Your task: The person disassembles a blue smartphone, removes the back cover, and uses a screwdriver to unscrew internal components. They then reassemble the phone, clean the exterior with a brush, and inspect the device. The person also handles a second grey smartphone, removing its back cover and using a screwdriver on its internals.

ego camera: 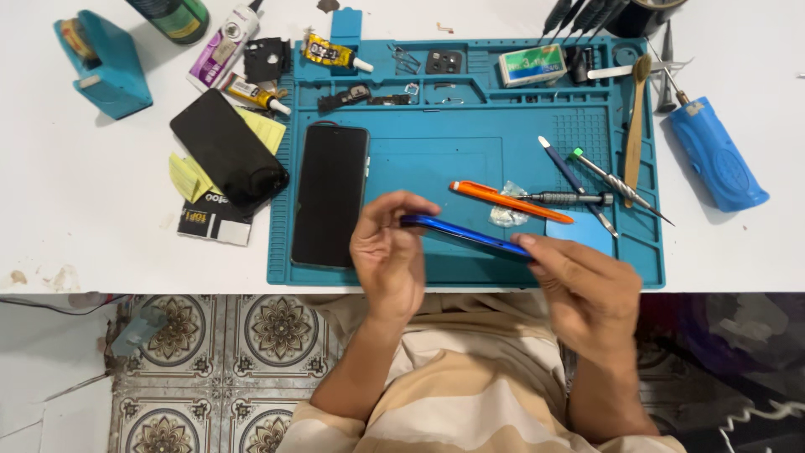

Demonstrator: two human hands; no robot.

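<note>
Head view: we hold the blue phone shell point(465, 236) edge-on between both hands, left hand point(387, 252) pinching its left end, right hand point(587, 289) its right, long axis along the tabletop's point(84, 201) near edge.

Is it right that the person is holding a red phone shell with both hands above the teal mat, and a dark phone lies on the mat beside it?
Not quite: the phone shell is blue, not red, as the head view shows. The left hand and the right hand do hold it by its two ends above the teal mat, and a dark phone lies on the mat beside it.
</note>
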